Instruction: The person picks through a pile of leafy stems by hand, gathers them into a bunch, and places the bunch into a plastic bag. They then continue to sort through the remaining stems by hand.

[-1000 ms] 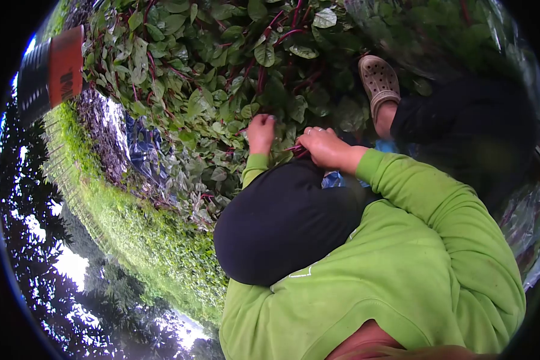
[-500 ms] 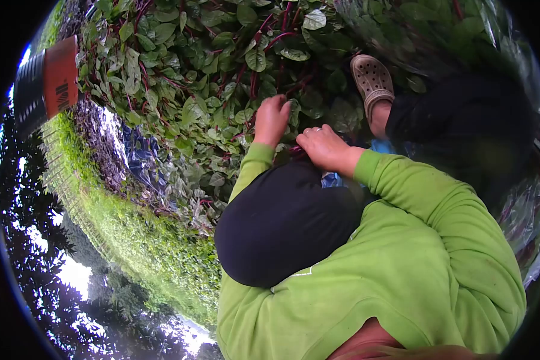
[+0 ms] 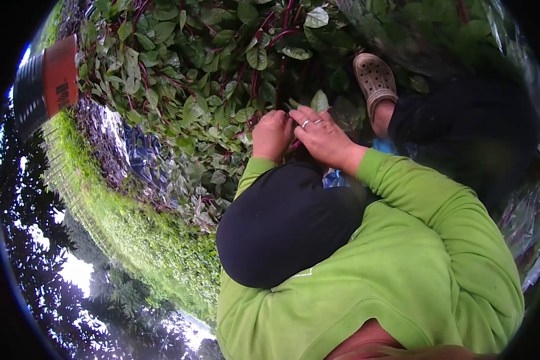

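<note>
My left hand (image 3: 271, 135) is closed, its fingers curled in among Malabar spinach vines (image 3: 216, 90) with glossy green leaves and purple-red stems. What it pinches is hidden. Touching it from the side, my right hand (image 3: 327, 138) wears rings and has its fingers bent over the plants. A purple-red Malabar spinach stem (image 3: 295, 144) shows under that palm and seems held there. One pale green leaf (image 3: 320, 101) stands up just beyond the right fingers.
My dark-clad knee (image 3: 282, 228) is bent below the left hand. A tan clog (image 3: 375, 78) is on my foot at the right among leaves. An orange and black container (image 3: 57, 78) stands at the far left. Clear plastic sheeting (image 3: 525, 240) lies at the right edge.
My right hand has moved up and left to meet the left hand, turning its back to view. The left hand has lowered slightly and closed. A leaf now shows beyond the right fingers.
</note>
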`<action>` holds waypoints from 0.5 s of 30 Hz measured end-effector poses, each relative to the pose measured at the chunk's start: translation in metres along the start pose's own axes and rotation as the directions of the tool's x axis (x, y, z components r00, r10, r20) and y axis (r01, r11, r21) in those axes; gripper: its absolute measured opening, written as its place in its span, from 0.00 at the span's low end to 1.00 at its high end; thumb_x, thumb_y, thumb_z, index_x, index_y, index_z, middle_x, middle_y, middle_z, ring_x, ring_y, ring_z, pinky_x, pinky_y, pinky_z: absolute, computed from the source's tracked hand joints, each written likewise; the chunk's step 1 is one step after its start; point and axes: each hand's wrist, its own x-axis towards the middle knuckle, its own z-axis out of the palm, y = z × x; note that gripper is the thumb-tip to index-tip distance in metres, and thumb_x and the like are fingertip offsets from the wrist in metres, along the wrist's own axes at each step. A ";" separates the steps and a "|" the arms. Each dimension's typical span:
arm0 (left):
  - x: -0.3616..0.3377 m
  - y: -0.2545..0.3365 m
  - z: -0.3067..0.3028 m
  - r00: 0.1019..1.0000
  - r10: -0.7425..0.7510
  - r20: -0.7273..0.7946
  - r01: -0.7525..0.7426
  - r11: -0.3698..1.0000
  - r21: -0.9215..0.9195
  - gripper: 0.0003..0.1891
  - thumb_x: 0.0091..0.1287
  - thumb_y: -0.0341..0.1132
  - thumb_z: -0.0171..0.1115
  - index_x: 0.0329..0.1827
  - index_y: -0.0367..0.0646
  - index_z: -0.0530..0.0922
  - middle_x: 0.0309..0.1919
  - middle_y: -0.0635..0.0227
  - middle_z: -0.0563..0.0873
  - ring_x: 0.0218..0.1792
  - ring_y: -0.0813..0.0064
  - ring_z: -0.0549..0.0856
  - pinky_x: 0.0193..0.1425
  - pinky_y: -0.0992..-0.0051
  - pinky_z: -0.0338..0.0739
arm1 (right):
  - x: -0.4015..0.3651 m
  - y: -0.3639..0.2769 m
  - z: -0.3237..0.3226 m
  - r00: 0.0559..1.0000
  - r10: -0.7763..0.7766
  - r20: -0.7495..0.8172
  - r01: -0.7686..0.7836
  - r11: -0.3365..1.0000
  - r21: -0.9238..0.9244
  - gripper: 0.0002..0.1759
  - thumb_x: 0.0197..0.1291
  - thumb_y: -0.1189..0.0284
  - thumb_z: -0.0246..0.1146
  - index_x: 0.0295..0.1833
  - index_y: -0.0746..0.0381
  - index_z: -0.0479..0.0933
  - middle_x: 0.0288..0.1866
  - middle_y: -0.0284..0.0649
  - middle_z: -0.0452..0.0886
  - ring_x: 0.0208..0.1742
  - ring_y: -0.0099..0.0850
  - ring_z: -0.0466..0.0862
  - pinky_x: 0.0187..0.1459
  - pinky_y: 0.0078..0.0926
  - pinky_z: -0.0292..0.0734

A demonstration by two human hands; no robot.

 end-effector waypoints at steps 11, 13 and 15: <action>-0.041 -0.022 -0.007 0.947 -0.109 0.301 0.296 0.655 -0.695 0.05 0.65 0.28 0.65 0.40 0.36 0.82 0.37 0.55 0.86 0.40 0.60 0.87 0.48 0.66 0.79 | 0.003 -0.005 -0.007 0.984 0.052 0.169 -0.060 0.997 0.041 0.09 0.62 0.71 0.58 0.46 0.55 0.79 0.44 0.37 0.80 0.56 0.36 0.80 0.58 0.46 0.67; -0.054 -0.037 -0.011 0.967 -0.185 0.174 0.253 0.750 -0.611 0.04 0.66 0.26 0.62 0.40 0.36 0.82 0.37 0.55 0.86 0.40 0.60 0.86 0.48 0.65 0.80 | 0.003 -0.009 -0.008 0.987 0.014 0.162 -0.018 1.000 0.023 0.08 0.62 0.71 0.59 0.46 0.53 0.79 0.44 0.36 0.80 0.56 0.35 0.80 0.57 0.48 0.67; -0.062 -0.045 -0.033 0.963 -0.270 0.000 0.248 0.884 -0.397 0.05 0.66 0.25 0.59 0.41 0.35 0.83 0.37 0.54 0.87 0.39 0.59 0.86 0.48 0.65 0.80 | 0.003 -0.008 -0.006 0.985 0.005 0.173 -0.006 1.000 0.008 0.09 0.62 0.71 0.59 0.47 0.53 0.79 0.44 0.36 0.80 0.56 0.35 0.80 0.57 0.49 0.68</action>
